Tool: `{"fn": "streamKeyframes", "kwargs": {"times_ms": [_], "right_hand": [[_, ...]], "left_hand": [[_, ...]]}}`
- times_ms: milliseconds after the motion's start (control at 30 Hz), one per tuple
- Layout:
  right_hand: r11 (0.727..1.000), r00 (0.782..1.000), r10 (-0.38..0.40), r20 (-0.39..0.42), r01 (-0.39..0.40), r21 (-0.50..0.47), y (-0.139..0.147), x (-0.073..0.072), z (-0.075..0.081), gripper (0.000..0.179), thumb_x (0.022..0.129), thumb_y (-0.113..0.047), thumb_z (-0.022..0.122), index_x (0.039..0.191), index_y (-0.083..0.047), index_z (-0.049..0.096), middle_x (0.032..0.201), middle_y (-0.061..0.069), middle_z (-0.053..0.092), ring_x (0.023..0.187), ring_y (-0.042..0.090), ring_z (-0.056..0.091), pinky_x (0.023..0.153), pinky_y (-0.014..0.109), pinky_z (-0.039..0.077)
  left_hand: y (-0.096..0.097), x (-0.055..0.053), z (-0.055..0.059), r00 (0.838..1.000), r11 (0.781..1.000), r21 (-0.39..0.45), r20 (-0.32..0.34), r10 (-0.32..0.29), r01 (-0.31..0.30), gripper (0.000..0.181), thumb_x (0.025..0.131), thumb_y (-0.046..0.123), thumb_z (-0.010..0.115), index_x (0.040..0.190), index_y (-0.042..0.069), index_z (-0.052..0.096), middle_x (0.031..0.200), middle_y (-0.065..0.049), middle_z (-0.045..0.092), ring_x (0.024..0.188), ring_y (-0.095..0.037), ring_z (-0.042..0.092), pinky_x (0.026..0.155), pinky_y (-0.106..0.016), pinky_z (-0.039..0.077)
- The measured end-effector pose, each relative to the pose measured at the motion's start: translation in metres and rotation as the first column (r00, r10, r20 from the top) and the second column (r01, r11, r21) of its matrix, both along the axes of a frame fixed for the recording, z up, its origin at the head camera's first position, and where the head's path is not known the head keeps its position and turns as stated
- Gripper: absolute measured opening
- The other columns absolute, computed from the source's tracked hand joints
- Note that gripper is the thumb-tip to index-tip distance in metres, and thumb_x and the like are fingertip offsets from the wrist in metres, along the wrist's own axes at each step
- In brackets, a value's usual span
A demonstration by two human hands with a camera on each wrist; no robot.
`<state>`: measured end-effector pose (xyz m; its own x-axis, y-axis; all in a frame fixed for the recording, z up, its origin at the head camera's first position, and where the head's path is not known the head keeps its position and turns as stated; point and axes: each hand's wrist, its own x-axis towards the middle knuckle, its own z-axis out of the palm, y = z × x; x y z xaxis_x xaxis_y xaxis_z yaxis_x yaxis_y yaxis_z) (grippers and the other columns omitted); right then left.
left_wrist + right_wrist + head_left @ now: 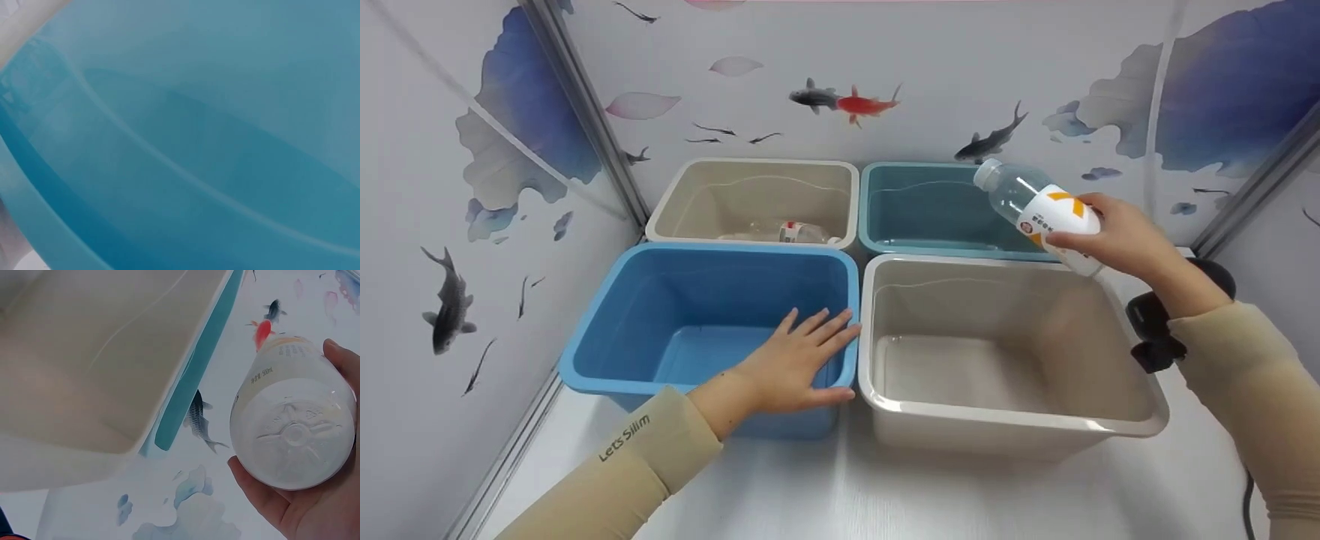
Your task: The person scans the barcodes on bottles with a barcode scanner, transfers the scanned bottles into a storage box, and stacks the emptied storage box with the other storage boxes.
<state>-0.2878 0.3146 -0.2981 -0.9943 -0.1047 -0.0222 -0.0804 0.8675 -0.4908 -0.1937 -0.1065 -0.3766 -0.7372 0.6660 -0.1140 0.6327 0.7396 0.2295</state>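
My right hand grips a clear plastic bottle with a white cap and a white-and-orange label. The bottle tilts, cap up and to the left, above the right side of the teal bin. Its round base faces the camera in the right wrist view, between thumb and fingers of the hand. My left hand has its fingers spread at the right rim of the blue bin; whether it touches the rim I cannot tell. Only smooth blue plastic fills most of the left wrist view.
A front beige bin stands right of the blue one. Behind the blue bin, the back beige bin holds a clear bottle lying on its side. White panels with fish pictures enclose the white table. A black device sits at the right wrist.
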Motion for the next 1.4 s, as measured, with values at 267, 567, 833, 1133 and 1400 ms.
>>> {"fn": "streamKeyframes", "kwargs": {"times_ms": [267,567,833,1133,1400], "right_hand": [[0.992,0.992,-0.125,-0.016,0.125,0.001,0.009,0.002,0.000,0.095,0.078,-0.066,0.059,0.140,0.001,0.031,0.127,0.027,0.046,0.098,0.038,0.048,0.064,0.033,0.047],[0.972,0.972,-0.186,-0.145,0.203,0.116,0.031,0.004,-0.014,0.094,0.078,-0.066,0.058,0.136,0.004,0.035,0.121,0.031,0.046,0.095,0.044,0.046,0.071,0.056,0.038],[0.951,0.956,-0.258,-0.142,0.277,0.138,0.052,0.005,-0.027,0.098,0.078,-0.069,0.054,0.136,0.007,0.033,0.121,0.034,0.043,0.098,0.047,0.044,0.073,0.060,0.038],[0.927,0.942,-0.300,-0.153,0.325,0.187,0.074,0.006,-0.053,0.096,0.081,-0.067,0.050,0.135,0.009,0.030,0.113,0.035,0.040,0.090,0.046,0.043,0.062,0.053,0.044],[0.892,0.927,-0.310,-0.212,0.361,0.272,0.085,0.004,-0.073,0.091,0.082,-0.062,0.053,0.133,0.010,0.030,0.111,0.036,0.039,0.094,0.050,0.041,0.066,0.062,0.041]], "left_hand": [[-0.001,0.000,0.000,1.000,1.000,0.009,0.007,0.003,-0.003,0.080,0.087,0.067,0.040,0.151,0.027,0.013,0.159,0.005,0.007,0.146,-0.027,0.011,0.114,-0.059,0.006],[0.000,0.000,0.000,1.000,1.000,0.011,0.009,-0.005,0.005,0.079,0.088,0.064,0.041,0.151,0.026,0.012,0.159,0.004,0.007,0.146,-0.028,0.011,0.114,-0.059,0.006],[-0.001,0.001,0.000,1.000,1.000,0.015,-0.002,-0.010,0.011,0.079,0.088,0.065,0.040,0.151,0.026,0.013,0.159,0.004,0.007,0.146,-0.029,0.013,0.114,-0.059,0.006],[0.000,0.000,0.000,1.000,1.000,0.015,0.012,-0.005,0.005,0.079,0.088,0.065,0.041,0.151,0.026,0.013,0.159,0.004,0.007,0.146,-0.028,0.011,0.114,-0.059,0.006],[0.000,0.000,0.001,1.000,1.000,0.016,0.015,-0.005,0.005,0.079,0.088,0.063,0.043,0.151,0.026,0.013,0.159,0.004,0.007,0.146,-0.028,0.011,0.114,-0.059,0.005]]}}
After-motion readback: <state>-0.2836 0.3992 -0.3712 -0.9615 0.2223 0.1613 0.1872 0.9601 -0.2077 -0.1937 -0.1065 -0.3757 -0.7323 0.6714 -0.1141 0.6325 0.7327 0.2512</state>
